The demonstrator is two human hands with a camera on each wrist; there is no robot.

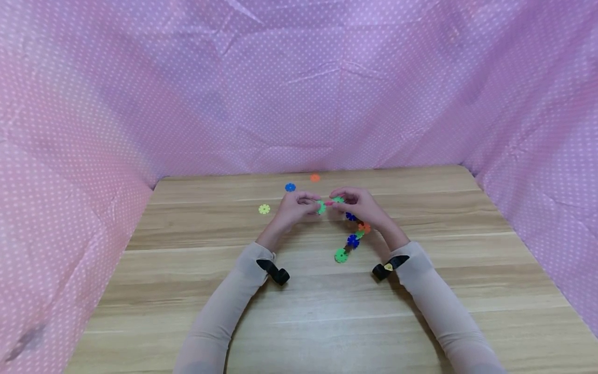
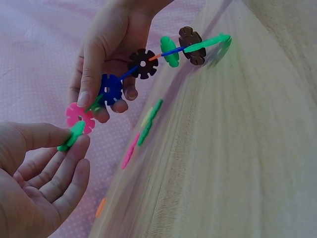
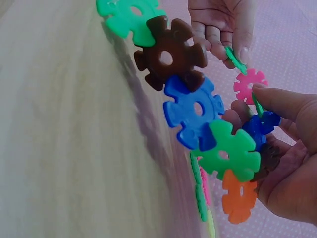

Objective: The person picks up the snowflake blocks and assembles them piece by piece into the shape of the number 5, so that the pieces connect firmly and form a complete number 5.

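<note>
My left hand (image 1: 296,208) pinches a green snowflake disc (image 2: 73,137) between thumb and fingers. Its edge meets a pink notched disc (image 2: 79,118) at the end of a chain of linked discs. The right hand (image 1: 358,204) grips that chain close to the pink disc, thumb on a green disc, with a blue disc (image 2: 111,89) by its fingers. From there the chain hangs toward me through black-brown, orange (image 3: 239,197), green (image 3: 229,151), blue (image 3: 193,113) and brown (image 3: 170,53) discs. A green disc (image 1: 341,255) forms its near end, low over the table.
Loose discs lie on the wooden table (image 1: 187,270): yellow (image 1: 264,209) left of my left hand, blue (image 1: 290,187) and orange (image 1: 315,177) beyond it. The left wrist view also shows loose green (image 2: 150,123) and pink (image 2: 131,151) discs. Pink dotted cloth (image 1: 299,93) surrounds the table's back and sides.
</note>
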